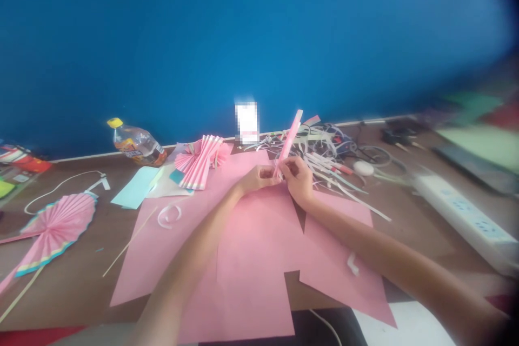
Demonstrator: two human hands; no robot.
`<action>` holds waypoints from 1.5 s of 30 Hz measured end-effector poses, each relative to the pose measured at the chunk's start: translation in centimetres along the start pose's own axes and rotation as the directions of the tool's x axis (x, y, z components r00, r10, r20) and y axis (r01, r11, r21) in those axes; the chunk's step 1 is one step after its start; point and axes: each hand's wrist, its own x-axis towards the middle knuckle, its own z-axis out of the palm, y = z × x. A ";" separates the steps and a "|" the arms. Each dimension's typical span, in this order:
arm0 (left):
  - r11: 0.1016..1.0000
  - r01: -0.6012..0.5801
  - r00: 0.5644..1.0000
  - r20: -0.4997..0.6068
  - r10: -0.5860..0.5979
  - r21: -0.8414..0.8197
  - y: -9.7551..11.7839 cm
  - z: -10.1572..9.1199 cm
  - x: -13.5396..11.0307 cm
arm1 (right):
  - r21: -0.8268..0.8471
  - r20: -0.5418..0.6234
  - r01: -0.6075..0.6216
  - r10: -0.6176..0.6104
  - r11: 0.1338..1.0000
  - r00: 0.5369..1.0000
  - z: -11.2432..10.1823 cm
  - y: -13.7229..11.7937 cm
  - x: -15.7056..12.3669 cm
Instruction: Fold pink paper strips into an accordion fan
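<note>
Both hands meet over the pink paper sheets [255, 238] on the table. A narrow folded strip of pink paper [290, 138] stands upright and tilted right between them. My left hand [261, 177] pinches its lower end from the left. From the right, my right hand [298, 175] has its fingers closed on the same lower end. Blur hides the fingertips. Left of the hands lie pleated pink paper pieces with pale edges [200, 162]. A pink paper fan with yellow and blue edging [60, 227] rests at the far left.
A tilted bottle with a yellow cap [138, 143] is by the blue wall. Light blue paper [135, 188] lies near it. Paper scraps [328, 165] and cables pile up behind my right hand. A white power strip [462, 216] lies at right; a thin stick [130, 242] lies at left.
</note>
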 end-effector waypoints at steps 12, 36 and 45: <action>0.998 -0.025 0.996 -0.089 0.019 -0.065 0.0 -0.4 0.2 | -0.035 -0.011 0.059 -0.059 0.998 0.998 0.1 0.6 0.1; 0.974 -0.065 0.954 -0.273 0.124 0.217 -0.6 0.2 0.2 | -0.270 0.066 0.135 -0.121 0.954 0.990 0.4 0.0 -0.2; 0.963 -0.097 0.947 -0.275 0.167 0.253 -0.1 0.5 0.3 | -0.067 0.043 0.014 -0.011 0.998 0.999 0.0 -0.1 0.2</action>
